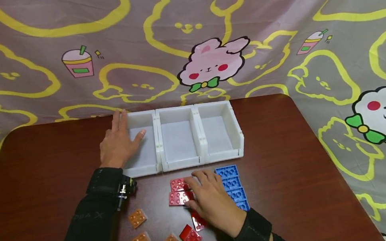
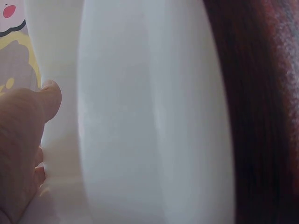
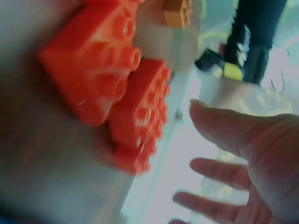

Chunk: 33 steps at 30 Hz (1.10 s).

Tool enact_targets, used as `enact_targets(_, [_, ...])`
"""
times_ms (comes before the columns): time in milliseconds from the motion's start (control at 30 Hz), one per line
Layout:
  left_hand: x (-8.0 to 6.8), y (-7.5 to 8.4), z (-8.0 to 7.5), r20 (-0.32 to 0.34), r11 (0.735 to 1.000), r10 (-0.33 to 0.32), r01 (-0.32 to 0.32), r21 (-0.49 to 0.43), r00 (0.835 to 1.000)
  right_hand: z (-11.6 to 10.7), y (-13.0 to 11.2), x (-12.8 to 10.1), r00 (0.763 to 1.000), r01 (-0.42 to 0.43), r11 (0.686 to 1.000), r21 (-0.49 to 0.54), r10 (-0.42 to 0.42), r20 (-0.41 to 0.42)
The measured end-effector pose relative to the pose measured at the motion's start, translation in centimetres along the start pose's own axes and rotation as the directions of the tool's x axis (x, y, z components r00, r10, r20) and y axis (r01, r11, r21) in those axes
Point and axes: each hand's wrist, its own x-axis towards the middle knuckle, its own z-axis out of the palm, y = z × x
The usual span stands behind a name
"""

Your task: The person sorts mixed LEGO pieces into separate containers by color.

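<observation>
My left hand (image 1: 124, 133) lies flat with straight fingers on the left wall of the left white bin (image 1: 147, 158), the first of three bins in a row. Close up in the left wrist view, its thumb (image 2: 46, 100) lies against the white bin wall (image 2: 140, 116). My right hand (image 1: 200, 184) is spread, palm down, over a cluster of red bricks (image 1: 178, 198), fingertips touching them without gripping any. The right wrist view shows that hand (image 3: 219, 140) with loose fingers beside the red bricks (image 3: 117, 84). A column of blue bricks (image 1: 229, 177) lies just right of it.
The middle bin (image 1: 181, 162) and right bin (image 1: 240, 138) stand beside the left one on the brown table (image 1: 40, 175). Three orange bricks (image 1: 137, 217) and more red bricks (image 1: 191, 237) lie near the front edge. A patterned cloth (image 1: 202, 23) hangs behind.
</observation>
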Motion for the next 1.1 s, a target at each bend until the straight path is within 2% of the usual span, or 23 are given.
enact_targets(133, [0.1,0.3,0.3,0.001,1.0,0.003,-0.003,0.0,1.0,0.6,-0.5,1.9,0.991,0.118,0.987,-0.109,-0.11,0.077])
enact_targets(233, [0.2,0.6,0.3,0.0,1.0,0.015,-0.015,-0.006,1.0,0.8,0.0,3.0,0.985,0.155,0.973,-0.17,-0.14,0.099])
enact_targets(467, [0.3,0.8,0.2,0.001,1.0,0.027,-0.027,-0.017,1.0,1.3,0.3,4.2,0.965,0.196,0.969,-0.148,-0.163,0.207])
enact_targets(600, [0.2,0.7,0.2,0.007,1.0,0.015,-0.015,-0.025,1.0,1.5,0.1,4.5,0.953,0.236,0.96,-0.151,-0.198,0.231])
enact_targets(700, [0.2,0.6,0.2,0.017,1.0,0.005,-0.005,-0.027,1.0,1.2,0.2,4.5,0.949,0.245,0.966,-0.083,-0.222,0.224])
enact_targets(800, [0.1,0.5,0.3,0.021,1.0,0.002,-0.001,-0.025,1.0,0.6,0.6,4.3,0.951,0.224,0.973,0.061,-0.232,0.205])
enact_targets(900, [0.1,0.3,0.3,0.013,1.0,0.0,0.001,-0.022,1.0,0.1,1.2,4.1,0.959,0.204,0.96,0.194,-0.236,0.159])
enact_targets(1000, [0.0,0.1,0.2,0.003,1.0,-0.003,0.003,-0.02,1.0,0.4,1.9,3.9,0.966,0.203,0.956,0.213,-0.231,0.113])
enact_targets(1100, [-0.1,-0.2,0.2,-0.004,1.0,-0.004,0.004,-0.017,1.0,1.0,2.5,3.9,0.972,0.21,0.965,0.156,-0.223,0.073])
